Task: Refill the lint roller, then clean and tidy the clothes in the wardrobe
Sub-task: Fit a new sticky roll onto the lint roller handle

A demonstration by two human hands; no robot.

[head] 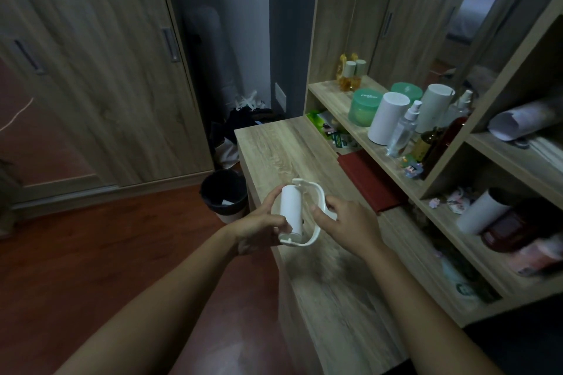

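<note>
A white lint roller (310, 192) with a curved frame is held above the wooden desk (292, 149). A white roll (291, 207) sits between the frame's two ends. My left hand (259, 228) grips the roll from the left, thumb across its lower part. My right hand (347, 225) grips the roller's handle on the right. The wardrobe (91, 70) stands at the left with its wooden doors closed. Another white roll (387, 120) stands upright on the shelf.
A black waste bin (224, 193) stands on the floor left of the desk. A shelf unit (426, 179) at the right carries bottles, green jars (364, 106) and papers. A red cloth (371, 181) lies on the desk. Dark clothes (243, 119) are piled in the corner.
</note>
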